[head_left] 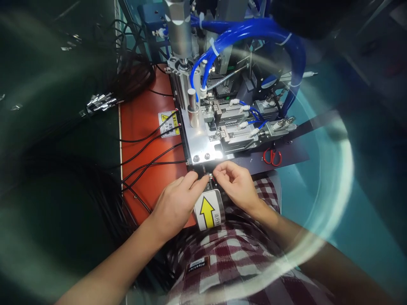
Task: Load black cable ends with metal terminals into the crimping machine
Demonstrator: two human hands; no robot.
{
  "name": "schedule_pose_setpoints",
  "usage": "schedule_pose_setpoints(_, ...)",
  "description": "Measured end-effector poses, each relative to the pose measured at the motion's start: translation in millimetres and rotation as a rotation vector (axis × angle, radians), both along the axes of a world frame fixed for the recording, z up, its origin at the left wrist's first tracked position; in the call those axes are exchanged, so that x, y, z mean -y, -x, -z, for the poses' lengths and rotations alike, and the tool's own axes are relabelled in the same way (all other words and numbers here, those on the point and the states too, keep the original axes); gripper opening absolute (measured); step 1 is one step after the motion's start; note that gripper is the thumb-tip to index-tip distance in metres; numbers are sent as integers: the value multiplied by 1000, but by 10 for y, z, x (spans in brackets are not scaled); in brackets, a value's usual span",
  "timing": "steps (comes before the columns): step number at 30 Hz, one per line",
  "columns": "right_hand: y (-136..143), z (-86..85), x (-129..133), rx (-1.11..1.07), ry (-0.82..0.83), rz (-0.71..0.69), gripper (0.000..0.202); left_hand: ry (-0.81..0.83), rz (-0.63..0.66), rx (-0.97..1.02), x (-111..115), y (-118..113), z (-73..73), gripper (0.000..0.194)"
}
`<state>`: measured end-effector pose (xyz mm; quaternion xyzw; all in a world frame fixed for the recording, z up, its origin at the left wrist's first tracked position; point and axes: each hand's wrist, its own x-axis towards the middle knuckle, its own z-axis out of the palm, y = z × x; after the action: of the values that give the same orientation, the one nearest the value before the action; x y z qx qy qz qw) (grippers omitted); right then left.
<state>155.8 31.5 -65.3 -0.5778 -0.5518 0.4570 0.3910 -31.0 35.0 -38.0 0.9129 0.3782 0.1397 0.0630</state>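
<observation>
Both hands meet at the near end of a metal machine [200, 142], just above a plate with a yellow arrow [208, 212]. My left hand [178, 201] has its thumb and index finger brought together at a small metal part [210, 180] in a slot; what lies between the fingertips is too small to make out. On the other side of this part is my right hand [235, 182], its fingers curled and pinched close to a thin red wire. Whatever its fingertips hold is hidden.
Black cables [152, 163] cross the orange surface [133, 127] at left, beside a bundle with metal connector ends [101, 103]. Thick blue hoses [254, 31] arch over the machine. Red-handled scissors [272, 157] lie on a dark sheet [292, 154] at right.
</observation>
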Motion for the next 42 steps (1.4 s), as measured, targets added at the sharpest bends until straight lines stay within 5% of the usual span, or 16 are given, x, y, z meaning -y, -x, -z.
schedule_pose_setpoints(4, -10, 2, -1, -68, 71, 9, 13, 55, -24, 14, 8, -12, -20, 25)
schedule_pose_setpoints(11, -57, -114, -123, -320, 453, -33, 22, 37, -50, 25, 47, -21, -78, 27)
schedule_pose_setpoints(19, 26, -60, 164, -230, 295, 82, 23, -35, -49, 10, 68, -5, -72, 28)
schedule_pose_setpoints(23, 25, -107, 169, 127, 5, 48, 14, -140, -108, -129, 129, -75, -151, 31)
schedule_pose_setpoints(26, -23, -166, 124, 340, -195, -33, 13, -69, -109, -188, 199, -122, -186, 38)
schedule_pose_setpoints(28, -49, -163, 84, 282, -146, -50, 14, -23, -108, -181, 227, -129, -169, 41)
schedule_pose_setpoints(34, -43, -36, -9, -326, 364, -61, 25, 9, -98, -78, 191, -83, -47, 36)
schedule_pose_setpoints(42, -98, -54, 15, -110, 122, -122, 16, 18, -144, -130, 225, -125, -58, 40)
